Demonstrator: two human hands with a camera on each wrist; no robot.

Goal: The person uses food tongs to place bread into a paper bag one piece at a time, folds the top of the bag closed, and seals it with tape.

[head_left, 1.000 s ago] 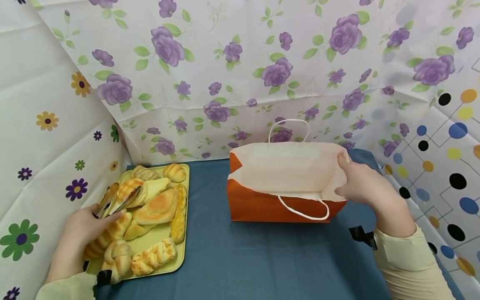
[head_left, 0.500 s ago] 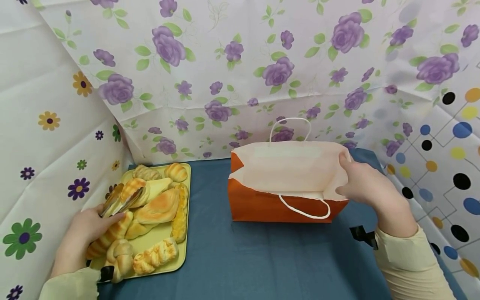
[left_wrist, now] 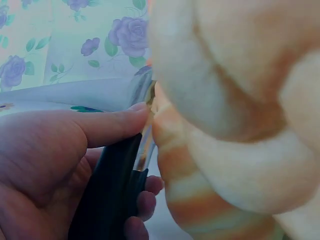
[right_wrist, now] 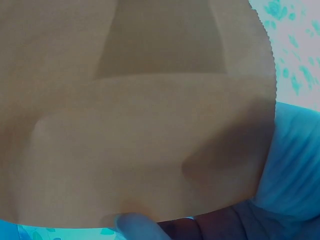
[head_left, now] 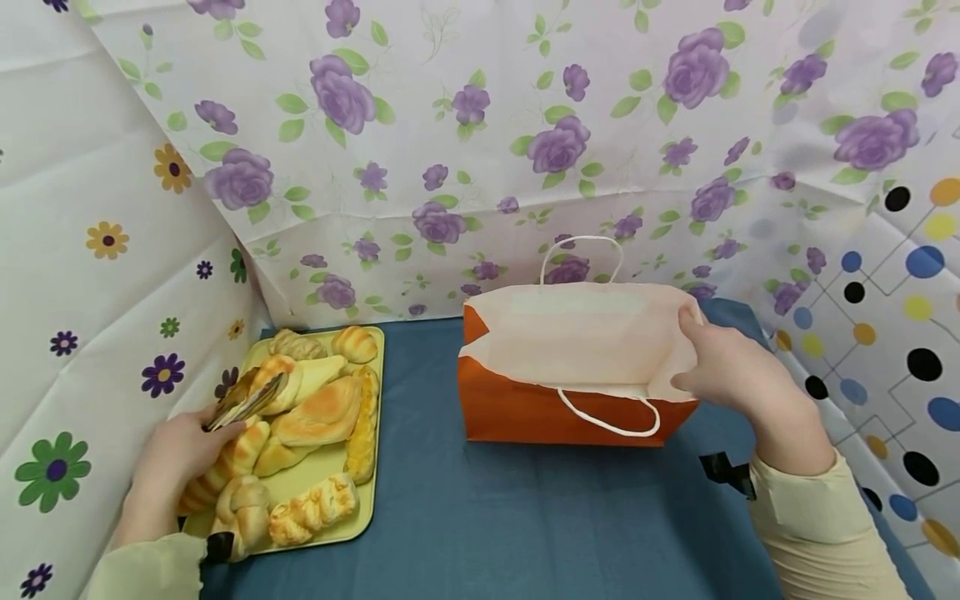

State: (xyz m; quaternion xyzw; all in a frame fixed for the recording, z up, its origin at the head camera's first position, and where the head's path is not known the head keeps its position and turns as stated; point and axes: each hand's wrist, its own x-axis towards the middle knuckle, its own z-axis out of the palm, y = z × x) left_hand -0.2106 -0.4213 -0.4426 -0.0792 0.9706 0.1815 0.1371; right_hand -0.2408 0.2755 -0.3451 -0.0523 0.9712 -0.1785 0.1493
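My left hand [head_left: 176, 454] grips a pair of tongs [head_left: 251, 402] over the left side of a yellow tray [head_left: 365, 508] of bread. The tongs have a dark handle [left_wrist: 107, 192] and shiny metal arms. Their tips lie at a glossy golden bread roll [head_left: 279, 379]; whether they clasp it I cannot tell. A braided bread [left_wrist: 240, 110] and a striped one [left_wrist: 190, 200] fill much of the left wrist view. With my right hand [head_left: 738, 371] I hold the right edge of an orange paper bag [head_left: 555, 412], its mouth spread and its pale inside showing.
Several other breads share the tray, among them a large folded one [head_left: 318, 412] and a long yellow one [head_left: 363, 429]. White cord handles [head_left: 611, 425] hang on the bag. Blue cloth [head_left: 420, 483] covers the table, and flowered sheets [head_left: 450, 167] wall it in.
The arms of the tongs have drawn closer together at the bread roll, and my left hand has shifted slightly right in view. My right hand and the bag stay nearly still.
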